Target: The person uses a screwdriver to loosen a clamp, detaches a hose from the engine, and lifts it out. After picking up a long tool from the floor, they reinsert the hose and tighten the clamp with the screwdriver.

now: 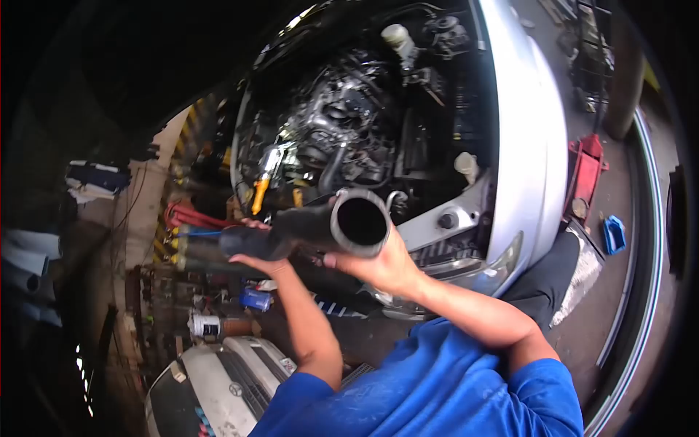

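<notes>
A black air hose [306,227] with a wide round mouth turned toward me is held in both my hands above the front edge of the engine bay. My left hand [263,264] wraps under its narrower end, fingers partly hidden behind the hose. Close to the wide mouth, my right hand [384,268] grips the hose from the right and below. Just beyond lies the open engine [328,138], with a yellow-handled work light or tool [261,191] resting at its left side.
The silver car's fender [528,138] runs along the right. A red floor jack [586,171] and a blue tray [614,234] are on the floor beyond it. Behind me at lower left stand a white car [218,379] and a white bucket [205,325].
</notes>
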{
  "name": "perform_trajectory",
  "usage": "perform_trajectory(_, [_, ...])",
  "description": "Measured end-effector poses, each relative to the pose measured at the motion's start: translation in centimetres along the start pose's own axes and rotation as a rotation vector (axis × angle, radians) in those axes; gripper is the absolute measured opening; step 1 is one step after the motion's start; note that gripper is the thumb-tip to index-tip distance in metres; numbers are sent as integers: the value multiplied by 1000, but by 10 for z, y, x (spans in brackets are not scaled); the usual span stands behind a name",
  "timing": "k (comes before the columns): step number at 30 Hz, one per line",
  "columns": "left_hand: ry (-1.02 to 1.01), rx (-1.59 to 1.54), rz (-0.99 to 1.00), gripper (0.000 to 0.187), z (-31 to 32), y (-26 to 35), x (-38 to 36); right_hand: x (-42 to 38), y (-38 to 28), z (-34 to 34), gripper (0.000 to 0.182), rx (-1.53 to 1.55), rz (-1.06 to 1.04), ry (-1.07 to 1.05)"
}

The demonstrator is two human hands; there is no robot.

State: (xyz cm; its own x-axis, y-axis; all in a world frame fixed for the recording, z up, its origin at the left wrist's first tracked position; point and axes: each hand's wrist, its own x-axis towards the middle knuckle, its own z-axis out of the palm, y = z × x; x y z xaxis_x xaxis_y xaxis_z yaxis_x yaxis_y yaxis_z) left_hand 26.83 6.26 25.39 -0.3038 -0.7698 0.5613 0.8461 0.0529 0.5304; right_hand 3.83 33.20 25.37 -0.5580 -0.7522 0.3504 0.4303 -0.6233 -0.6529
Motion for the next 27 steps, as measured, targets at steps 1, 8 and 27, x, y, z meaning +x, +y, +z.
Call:
perform_trajectory(1, [-93,-160,-167,98,-17,-3,-4,-12,-2,13,75,-122,-170,-33])
perform_trajectory(8, [78,-610,-179,86,-75,-12,-19,-37,12,38,84,-431,-370,-145])
perform_trajectory(27, [141,756,132,59,111,-6,126,91,13,-96,56,-1070,282,37])
